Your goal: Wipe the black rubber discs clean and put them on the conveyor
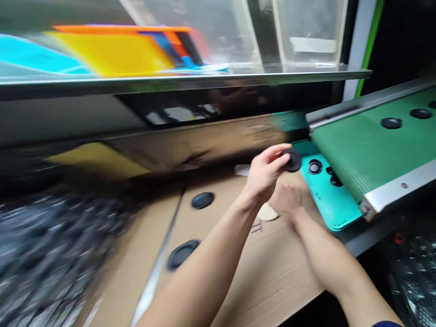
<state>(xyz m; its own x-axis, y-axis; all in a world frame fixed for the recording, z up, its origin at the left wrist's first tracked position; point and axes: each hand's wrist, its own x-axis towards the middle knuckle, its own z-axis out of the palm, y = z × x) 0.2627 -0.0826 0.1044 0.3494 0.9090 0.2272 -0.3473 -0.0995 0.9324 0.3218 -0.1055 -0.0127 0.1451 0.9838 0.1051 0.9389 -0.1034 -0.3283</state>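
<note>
My left hand [266,169] pinches a round black cap [293,161] at its edge, above the near corner of a turquoise tray [332,209]. Just below and beside it is my right hand [289,198], smeared by motion, its fingers indistinct. A pale flat piece [267,212] lies on the cardboard [265,272] near my right wrist. Two more caps rest on the cardboard to the left: an upper cap [202,200] and a lower cap [184,254], the latter partly behind my left forearm. In the tray sits a cap with a grey centre [315,166], with other dark caps near the belt.
A green conveyor belt [381,150] with several black caps [391,123] ends over the tray on the right. A metal-edged shelf [204,81] spans the upper view. Blurred clear-plastic packs [68,254] pile up at left; more plastic [420,268] lies at lower right.
</note>
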